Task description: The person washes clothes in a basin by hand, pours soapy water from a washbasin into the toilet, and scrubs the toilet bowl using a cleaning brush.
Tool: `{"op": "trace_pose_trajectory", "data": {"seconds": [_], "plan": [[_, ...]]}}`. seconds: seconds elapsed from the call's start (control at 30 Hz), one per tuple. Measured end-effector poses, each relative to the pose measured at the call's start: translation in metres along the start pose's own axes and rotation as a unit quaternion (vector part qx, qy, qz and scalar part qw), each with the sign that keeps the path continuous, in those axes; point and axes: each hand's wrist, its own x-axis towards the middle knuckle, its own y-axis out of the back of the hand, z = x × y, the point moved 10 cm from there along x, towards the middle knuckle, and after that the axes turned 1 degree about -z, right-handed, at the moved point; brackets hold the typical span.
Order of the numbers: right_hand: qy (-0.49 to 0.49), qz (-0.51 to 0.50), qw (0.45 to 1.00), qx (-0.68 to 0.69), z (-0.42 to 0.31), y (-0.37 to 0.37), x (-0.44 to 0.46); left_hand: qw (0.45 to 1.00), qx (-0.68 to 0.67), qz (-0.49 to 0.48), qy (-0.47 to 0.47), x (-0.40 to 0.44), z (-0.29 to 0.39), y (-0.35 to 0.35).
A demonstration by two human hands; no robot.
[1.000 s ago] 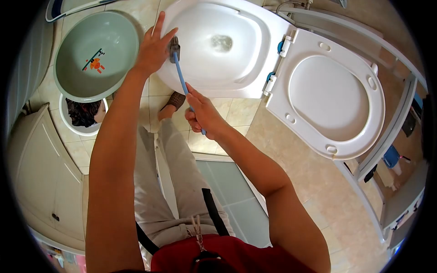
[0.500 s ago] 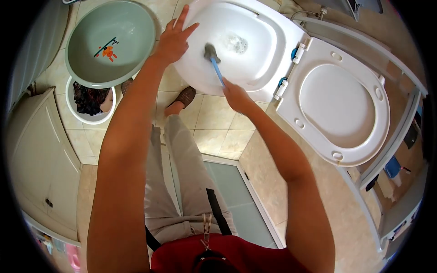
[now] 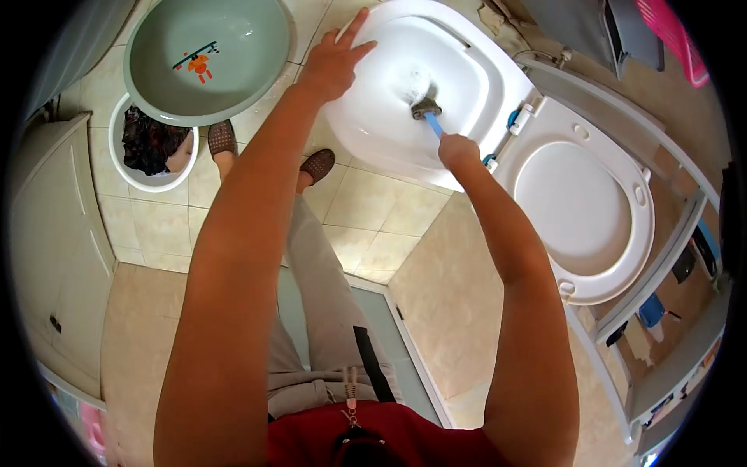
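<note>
My right hand (image 3: 459, 152) is closed around the blue handle of a toilet brush (image 3: 426, 109). Its dark, wet head rests inside the white toilet bowl (image 3: 373, 93), beside the water at the bottom. My left hand (image 3: 331, 64) lies on the near left rim of the bowl with its fingers spread, holding nothing. The raised toilet seat and lid (image 3: 572, 202) lean back to the right of the bowl, joined to it by hinges with blue parts.
A large green basin (image 3: 257, 86) stands at the upper left, overlapping a white bucket (image 3: 117, 148) with dark cloth inside. Slippered feet (image 3: 317, 166) are on the tiles below. A white rack (image 3: 622, 311) stands at the right, and a pink basket (image 3: 673, 39) is at the upper right.
My right hand has moved the toilet brush right across the bowl, from its left side to beside the water. My left hand stays on the rim. The whole view has shifted slightly.
</note>
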Motion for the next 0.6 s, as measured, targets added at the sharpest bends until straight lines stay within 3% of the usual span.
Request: {"op": "trace_pose_trajectory", "data": {"seconds": [0.17, 0.3, 0.4, 0.6], "plan": [[0.023, -0.075, 0.989, -0.126, 0.022, 0.026, -0.083, 1.0, -0.024, 0.012, 0.007, -0.003, 0.002, 0.004], [0.034, -0.092, 0.973, -0.209, 0.038, 0.041, -0.08, 0.999, -0.039, -0.002, 0.028, -0.001, -0.004, 0.0], [0.027, -0.036, 0.98, -0.193, 0.025, 0.033, -0.02, 0.999, -0.03, 0.023, 0.014, 0.001, -0.005, -0.001], [-0.018, 0.029, 0.998, 0.044, -0.009, -0.009, 0.031, 0.997, -0.06, 0.046, 0.008, -0.003, -0.007, 0.001]]}}
